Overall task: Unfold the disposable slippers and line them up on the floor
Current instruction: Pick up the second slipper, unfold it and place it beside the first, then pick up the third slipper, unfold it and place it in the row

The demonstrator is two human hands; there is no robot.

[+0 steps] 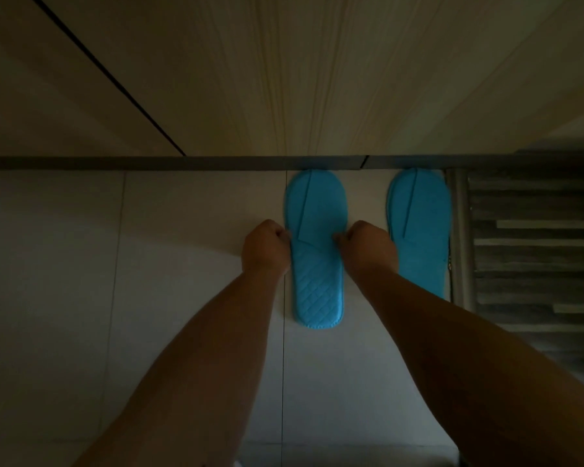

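Wood-grain panelling [317,79], pale and finely streaked, fills the whole upper part of the scene, with one thin dark seam running slantwise across its left side. Below it sits a narrow grey baseboard strip [149,162], and beneath that the pale smooth tiled floor [64,264], cut by faint grout lines. Over at the far right lies a grey striped wood-look floor section [536,247], edged by a dull metal threshold bar [457,230].

Two bare forearms reach down and forward. Between them, flat on the tile, is the bright blue fabric disposable slipper [317,251], toe touching the baseboard, heel toward the person. Its upper looks smooth and soft with a straight crease line, and its insole shows a quilted diamond stitch. The left hand [265,246] is curled tight against the slipper's left edge, the right hand [368,244] curled tight against its right edge; each seems to pinch the rim of the upper where it meets the insole, though the fingertips are hidden.

Just right of the right hand lies the second blue fabric slipper [418,230], parallel, toe also at the baseboard, its heel partly covered by the right forearm, its outer side near the metal bar.
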